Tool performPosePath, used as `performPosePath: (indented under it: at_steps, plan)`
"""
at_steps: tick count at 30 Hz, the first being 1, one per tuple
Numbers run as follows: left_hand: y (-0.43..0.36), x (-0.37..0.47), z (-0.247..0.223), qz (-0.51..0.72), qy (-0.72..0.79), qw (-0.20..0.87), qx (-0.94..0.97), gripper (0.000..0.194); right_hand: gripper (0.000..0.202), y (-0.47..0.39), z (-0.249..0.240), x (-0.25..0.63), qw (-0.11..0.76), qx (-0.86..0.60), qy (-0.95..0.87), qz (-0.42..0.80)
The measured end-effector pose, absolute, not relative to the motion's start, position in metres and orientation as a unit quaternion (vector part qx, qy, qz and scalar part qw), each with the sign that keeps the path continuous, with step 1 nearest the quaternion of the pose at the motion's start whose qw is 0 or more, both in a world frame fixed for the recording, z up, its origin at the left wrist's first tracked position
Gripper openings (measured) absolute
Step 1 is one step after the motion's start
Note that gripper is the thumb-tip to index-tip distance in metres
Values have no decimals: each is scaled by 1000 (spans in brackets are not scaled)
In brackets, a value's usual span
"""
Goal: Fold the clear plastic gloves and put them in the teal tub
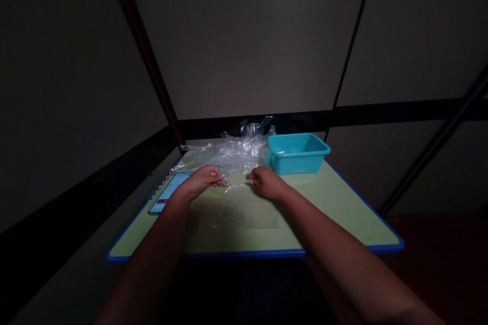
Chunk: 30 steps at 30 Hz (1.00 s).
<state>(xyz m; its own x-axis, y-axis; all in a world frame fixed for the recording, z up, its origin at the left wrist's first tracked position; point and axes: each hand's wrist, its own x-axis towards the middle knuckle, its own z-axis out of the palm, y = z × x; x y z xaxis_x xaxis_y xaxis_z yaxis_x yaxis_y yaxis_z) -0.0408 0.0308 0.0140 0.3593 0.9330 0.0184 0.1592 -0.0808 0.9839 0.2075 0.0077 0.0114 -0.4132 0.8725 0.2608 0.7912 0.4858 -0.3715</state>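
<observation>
A clear, thin, flat plastic sheet (247,217) lies on the pale green, blue-edged counter (335,208), its far edge between the bare left hand (206,180) and the bare right hand (267,183); each hand's grip looks pinched on that edge; the film should prove nearly weightless, limp, slippery and easily creased or torn; opposite ends of the edge, taken lightly by thumb and fingertip, seem the best hold; a heap of crumpled, clear plastic film (238,151) lies beyond.

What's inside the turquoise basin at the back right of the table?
Inside the turquoise basin, only the upper inner walls show. Its near side hides the floor, so whether anything lies low in there cannot be seen.
</observation>
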Motion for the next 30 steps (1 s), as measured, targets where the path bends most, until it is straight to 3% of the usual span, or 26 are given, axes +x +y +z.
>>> performPosePath:
  at_steps: [16, 20, 25, 30]
  plan:
    - [17, -38, 24, 297, 463, 456, 699, 8, 17, 4, 12, 209, 185, -518, -829, 102]
    - [21, -37, 19, 309, 468, 449, 696, 24, 14, 7, 7, 210, 212, -505, -829, 111]
    - [26, -30, 19, 434, 474, 447, 622, 41, 24, 5, 5, 209, 259, -432, -851, 148]
    - [22, -23, 22, 463, 397, 546, 574, 52, 47, -6, 9, 202, 162, -381, -886, 210]
